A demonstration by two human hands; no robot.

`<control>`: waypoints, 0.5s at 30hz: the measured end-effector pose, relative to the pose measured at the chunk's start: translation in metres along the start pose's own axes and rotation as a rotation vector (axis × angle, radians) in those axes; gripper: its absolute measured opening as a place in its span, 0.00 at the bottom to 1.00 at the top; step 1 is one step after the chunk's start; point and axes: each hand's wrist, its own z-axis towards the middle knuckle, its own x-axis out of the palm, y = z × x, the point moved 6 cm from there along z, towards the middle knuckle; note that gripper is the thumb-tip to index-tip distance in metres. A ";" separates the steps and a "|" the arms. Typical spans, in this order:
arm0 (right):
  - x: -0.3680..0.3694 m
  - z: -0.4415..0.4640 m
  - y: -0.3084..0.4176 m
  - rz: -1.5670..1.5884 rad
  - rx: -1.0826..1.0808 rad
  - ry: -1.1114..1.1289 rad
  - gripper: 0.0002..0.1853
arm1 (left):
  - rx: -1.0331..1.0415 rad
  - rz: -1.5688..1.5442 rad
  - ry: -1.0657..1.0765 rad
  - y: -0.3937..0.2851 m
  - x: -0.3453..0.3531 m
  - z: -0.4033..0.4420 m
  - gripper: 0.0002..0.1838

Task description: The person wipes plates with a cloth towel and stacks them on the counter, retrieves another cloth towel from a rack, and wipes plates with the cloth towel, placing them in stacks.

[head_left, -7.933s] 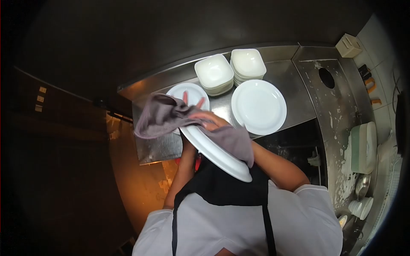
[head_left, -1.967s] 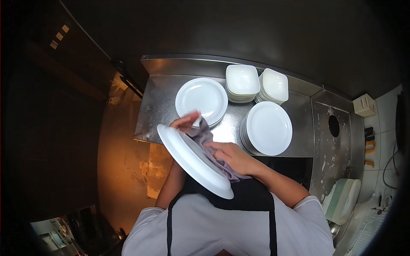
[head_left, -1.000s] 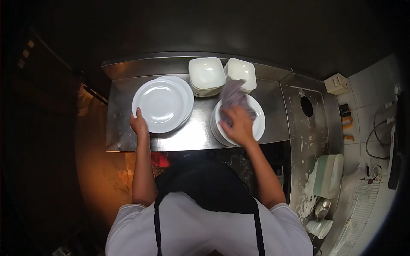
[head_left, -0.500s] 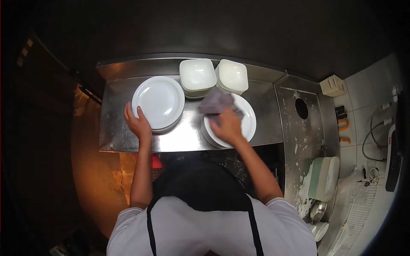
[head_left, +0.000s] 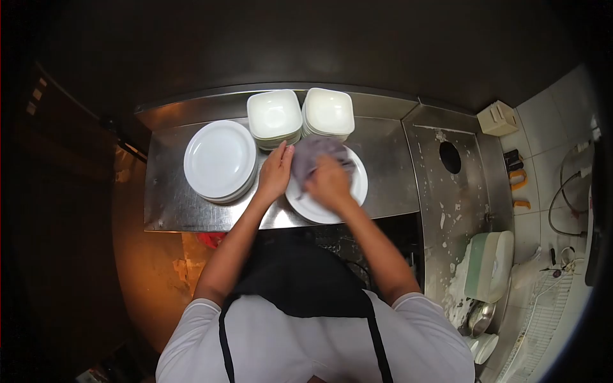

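As seen from the head camera, a grey-purple cloth is bunched in the curled, blurred right hand over the right-hand plate on the steel counter. The left hand is held at that plate's left side, fingers extended, nothing seen grasped; whether the rim is touched cannot be told. Farther left, a plate stack is set. The plate is judged stiff, fairly heavy, slippery and breakable, best held by opposite rim edges; the cloth, soft and light.
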 end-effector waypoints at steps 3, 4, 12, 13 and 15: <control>-0.013 -0.042 0.062 0.093 -0.194 0.262 0.19 | 0.009 0.130 0.213 -0.016 0.011 0.016 0.26; -0.028 -0.062 0.062 0.110 -0.269 0.225 0.22 | 0.044 0.187 0.193 -0.022 0.012 0.019 0.24; -0.071 -0.116 -0.079 -0.002 -0.146 -0.100 0.23 | -0.037 0.096 0.099 -0.034 0.025 0.022 0.16; -0.067 -0.110 -0.099 0.082 -0.079 -0.195 0.23 | -0.028 -0.035 0.072 -0.028 0.027 0.021 0.15; -0.061 -0.095 -0.131 0.258 0.055 -0.369 0.22 | -0.076 -0.194 0.101 -0.034 0.025 0.010 0.16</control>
